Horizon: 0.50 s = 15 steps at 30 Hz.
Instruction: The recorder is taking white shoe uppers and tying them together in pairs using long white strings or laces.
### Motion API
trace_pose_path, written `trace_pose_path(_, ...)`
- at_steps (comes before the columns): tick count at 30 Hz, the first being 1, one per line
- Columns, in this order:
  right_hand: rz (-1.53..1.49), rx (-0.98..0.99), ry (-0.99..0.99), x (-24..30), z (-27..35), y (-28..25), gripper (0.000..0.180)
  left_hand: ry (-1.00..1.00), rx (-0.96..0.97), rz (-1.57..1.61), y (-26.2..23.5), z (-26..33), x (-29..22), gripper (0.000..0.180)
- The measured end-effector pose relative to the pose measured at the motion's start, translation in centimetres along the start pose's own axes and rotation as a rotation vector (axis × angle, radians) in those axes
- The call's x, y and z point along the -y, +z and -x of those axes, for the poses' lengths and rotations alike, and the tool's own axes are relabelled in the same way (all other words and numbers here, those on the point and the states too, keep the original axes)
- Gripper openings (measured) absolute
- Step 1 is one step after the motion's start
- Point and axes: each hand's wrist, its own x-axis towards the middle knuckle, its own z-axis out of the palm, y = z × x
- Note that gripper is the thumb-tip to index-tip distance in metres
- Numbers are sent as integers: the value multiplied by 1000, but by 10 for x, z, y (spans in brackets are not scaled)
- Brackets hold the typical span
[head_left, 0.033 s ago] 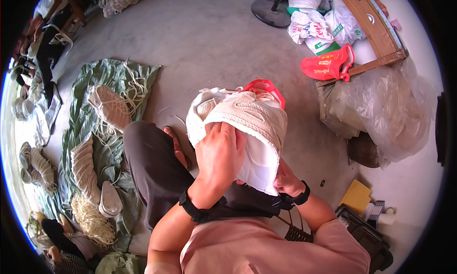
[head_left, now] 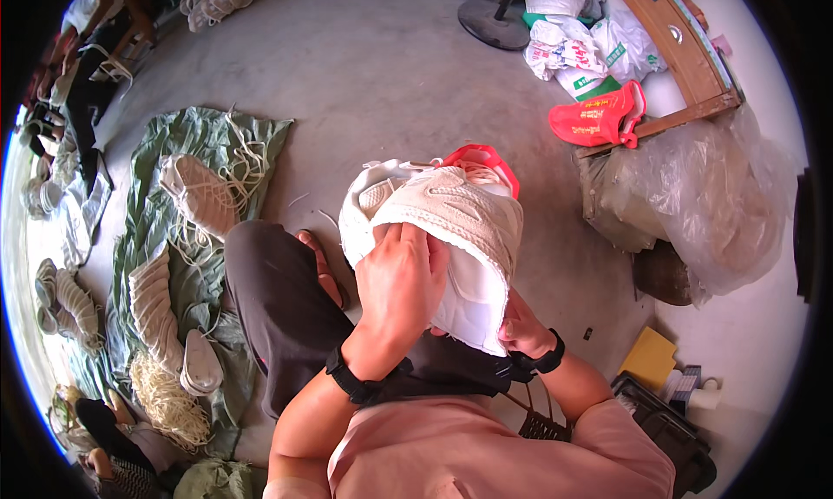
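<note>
The largest thing here is the smooth grey concrete floor (head_left: 347,74), with a crumpled green woven-plastic sheet (head_left: 186,130) spread on it to the person's left, bearing bundles of pale pieces and loose cords. The shell-shaped, cream-white textured piece with a smooth white lining (head_left: 468,208) is held in front of the person, above the lap, its lined opening toward the body. It looks light and soft, with enough stiffness to keep its curve; little seems fragile, though the smooth lining may slip more than the textured face. The doubled rim and the lower corner look like the surest places to take hold. Just past the far edge shows a red, open-rimmed container with pale strands inside (head_left: 514,185); whether the two touch, I cannot tell. The left hand (head_left: 399,278) is curled at the rim, its fingers reaching inside; their tips are hidden, so whether they pinch anything is unclear. The right hand (head_left: 527,329) pinches the lower right edge, thumb toward the lining.
</note>
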Motion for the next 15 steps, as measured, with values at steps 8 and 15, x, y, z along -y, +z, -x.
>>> trace_pose_path(8,-36,-1,-14,2,-2,1,96,-65,-42,177,-8,5,1,11)
trace_pose_path(15,-28,3,-28,1,-6,5,98,-182,-21,591,-14,10,4,8)
